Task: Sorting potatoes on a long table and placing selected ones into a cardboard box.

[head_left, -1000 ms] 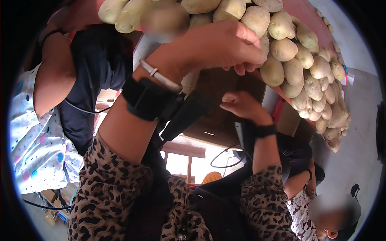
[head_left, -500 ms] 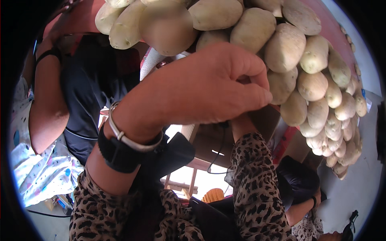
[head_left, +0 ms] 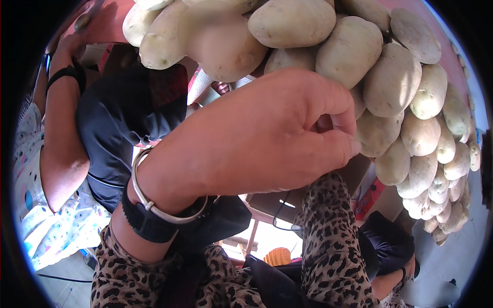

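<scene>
My left hand [head_left: 303, 133] reaches across the middle, its thumb and fingertips pinched together close to a pile of pale potatoes [head_left: 393, 79]. Whatever the pinch holds, if anything, is too small or hidden to name. A silver bangle [head_left: 149, 205] and a black band [head_left: 146, 220] circle that wrist. My right forearm, in a leopard-print sleeve [head_left: 331, 231], comes up from below; its hand is hidden behind the left one. Large potatoes hang over the near side of the pile, just beyond my left knuckles.
On the left sits another person in dark trousers [head_left: 123, 123], one arm [head_left: 64, 154] stretched toward the red surface [head_left: 108, 23]. At lower right another person's dark-clad knee [head_left: 387, 241] shows. A thin black cable [head_left: 280, 218] dangles below my hands.
My left hand has shifted slightly down and right in the picture, still pinched. My right wrist, visible before, is now covered. The potatoes appear larger and lower right as the view moved.
</scene>
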Demonstrator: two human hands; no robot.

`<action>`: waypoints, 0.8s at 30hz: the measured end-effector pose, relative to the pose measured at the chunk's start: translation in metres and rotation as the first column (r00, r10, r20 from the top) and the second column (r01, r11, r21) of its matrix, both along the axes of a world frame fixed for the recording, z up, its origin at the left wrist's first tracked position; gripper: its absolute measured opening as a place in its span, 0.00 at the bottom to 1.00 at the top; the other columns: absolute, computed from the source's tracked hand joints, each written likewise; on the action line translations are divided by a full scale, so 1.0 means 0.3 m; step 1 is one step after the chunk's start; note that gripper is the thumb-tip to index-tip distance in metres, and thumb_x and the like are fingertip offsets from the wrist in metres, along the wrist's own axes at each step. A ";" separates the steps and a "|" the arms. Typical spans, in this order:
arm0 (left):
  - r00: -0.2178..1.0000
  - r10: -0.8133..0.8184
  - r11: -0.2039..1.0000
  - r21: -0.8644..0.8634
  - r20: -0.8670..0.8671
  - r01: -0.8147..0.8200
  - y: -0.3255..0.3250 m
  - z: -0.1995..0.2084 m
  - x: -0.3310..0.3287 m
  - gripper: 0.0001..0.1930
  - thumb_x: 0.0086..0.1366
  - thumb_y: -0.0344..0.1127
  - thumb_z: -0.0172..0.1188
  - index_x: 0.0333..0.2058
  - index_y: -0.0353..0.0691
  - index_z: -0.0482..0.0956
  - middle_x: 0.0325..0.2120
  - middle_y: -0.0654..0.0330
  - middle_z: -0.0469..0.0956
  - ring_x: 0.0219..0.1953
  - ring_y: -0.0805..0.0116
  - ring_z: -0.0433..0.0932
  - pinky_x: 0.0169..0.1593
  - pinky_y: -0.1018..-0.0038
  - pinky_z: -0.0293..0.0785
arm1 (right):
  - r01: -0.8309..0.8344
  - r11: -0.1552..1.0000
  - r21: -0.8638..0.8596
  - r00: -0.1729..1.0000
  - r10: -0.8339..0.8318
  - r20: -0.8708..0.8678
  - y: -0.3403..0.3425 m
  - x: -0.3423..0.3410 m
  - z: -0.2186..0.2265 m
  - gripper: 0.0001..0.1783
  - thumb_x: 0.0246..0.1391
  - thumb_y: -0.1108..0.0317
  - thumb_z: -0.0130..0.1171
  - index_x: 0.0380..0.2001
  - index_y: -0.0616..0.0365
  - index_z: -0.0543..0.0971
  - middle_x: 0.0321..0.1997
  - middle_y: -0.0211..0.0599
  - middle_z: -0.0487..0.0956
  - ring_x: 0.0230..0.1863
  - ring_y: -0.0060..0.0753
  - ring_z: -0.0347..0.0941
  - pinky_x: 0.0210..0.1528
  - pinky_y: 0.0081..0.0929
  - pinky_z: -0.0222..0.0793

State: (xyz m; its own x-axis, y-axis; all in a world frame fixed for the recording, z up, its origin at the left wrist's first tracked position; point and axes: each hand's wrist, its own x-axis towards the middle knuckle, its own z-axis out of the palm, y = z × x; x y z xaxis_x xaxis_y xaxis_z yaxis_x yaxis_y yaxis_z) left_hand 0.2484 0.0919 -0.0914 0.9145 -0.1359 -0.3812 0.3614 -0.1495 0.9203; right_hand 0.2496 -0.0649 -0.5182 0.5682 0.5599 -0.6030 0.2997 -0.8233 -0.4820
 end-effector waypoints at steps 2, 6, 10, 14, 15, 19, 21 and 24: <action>0.998 0.056 0.998 -0.009 0.035 -0.056 -0.007 -0.002 -0.001 0.09 0.55 0.33 0.54 0.25 0.32 0.75 0.13 0.61 0.71 0.17 0.77 0.68 0.21 0.78 0.64 | 0.005 1.000 0.018 1.000 -0.005 -0.029 -0.031 -0.022 0.026 0.25 0.34 0.63 0.64 0.41 0.56 0.74 0.43 0.44 0.73 0.45 0.40 0.70 0.49 0.32 0.66; 0.991 0.072 0.995 -0.081 0.111 -0.064 -0.015 0.014 -0.011 0.09 0.55 0.33 0.54 0.25 0.32 0.75 0.14 0.60 0.71 0.18 0.77 0.68 0.22 0.77 0.65 | 0.012 0.999 0.052 0.998 -0.008 -0.069 -0.081 -0.043 0.081 0.25 0.34 0.63 0.64 0.41 0.56 0.74 0.43 0.44 0.73 0.46 0.39 0.70 0.49 0.32 0.66; 0.997 -0.027 0.995 -0.097 0.071 0.034 -0.027 -0.006 -0.032 0.08 0.60 0.34 0.57 0.33 0.35 0.74 0.22 0.69 0.70 0.25 0.85 0.66 0.26 0.86 0.62 | 0.027 0.995 0.093 0.992 -0.015 -0.128 -0.125 -0.114 0.078 0.26 0.33 0.64 0.65 0.41 0.56 0.75 0.44 0.44 0.73 0.47 0.39 0.70 0.49 0.32 0.66; 0.992 -0.102 0.983 -0.146 0.080 0.113 -0.056 0.026 -0.045 0.09 0.60 0.35 0.57 0.35 0.35 0.74 0.23 0.69 0.71 0.25 0.85 0.68 0.28 0.85 0.65 | 0.074 0.991 0.113 0.973 -0.047 -0.225 -0.164 -0.122 0.156 0.26 0.33 0.64 0.65 0.41 0.55 0.75 0.44 0.44 0.72 0.48 0.38 0.69 0.50 0.31 0.65; 0.991 -0.107 0.979 -0.166 0.085 0.120 -0.061 0.025 -0.050 0.09 0.60 0.35 0.57 0.35 0.35 0.74 0.23 0.68 0.72 0.26 0.84 0.68 0.28 0.85 0.65 | 0.088 0.988 0.124 0.964 -0.053 -0.260 -0.179 -0.112 0.191 0.26 0.33 0.64 0.65 0.41 0.55 0.75 0.44 0.44 0.72 0.48 0.38 0.69 0.50 0.31 0.65; 0.979 -0.117 0.976 -0.164 0.165 0.144 -0.058 0.011 -0.050 0.10 0.60 0.35 0.57 0.35 0.35 0.74 0.25 0.67 0.73 0.27 0.83 0.69 0.29 0.84 0.66 | 0.155 0.970 0.189 0.905 -0.063 -0.421 -0.190 -0.075 0.380 0.26 0.32 0.65 0.66 0.41 0.55 0.75 0.45 0.44 0.72 0.48 0.37 0.69 0.50 0.31 0.65; 0.969 -0.116 0.980 -0.134 0.220 0.148 -0.061 0.014 -0.043 0.10 0.60 0.35 0.57 0.35 0.35 0.74 0.25 0.66 0.73 0.27 0.83 0.69 0.30 0.83 0.66 | 0.174 0.955 0.240 0.865 -0.032 -0.501 -0.192 -0.050 0.543 0.26 0.32 0.65 0.66 0.41 0.55 0.75 0.45 0.44 0.72 0.49 0.36 0.69 0.50 0.31 0.65; 0.966 -0.104 0.980 -0.140 0.236 0.139 -0.072 0.009 -0.022 0.09 0.60 0.35 0.57 0.35 0.35 0.74 0.26 0.66 0.74 0.28 0.82 0.70 0.32 0.83 0.67 | 0.171 0.944 0.282 0.846 0.005 -0.532 -0.190 -0.002 0.852 0.26 0.32 0.65 0.66 0.41 0.55 0.75 0.46 0.44 0.72 0.49 0.36 0.68 0.50 0.31 0.65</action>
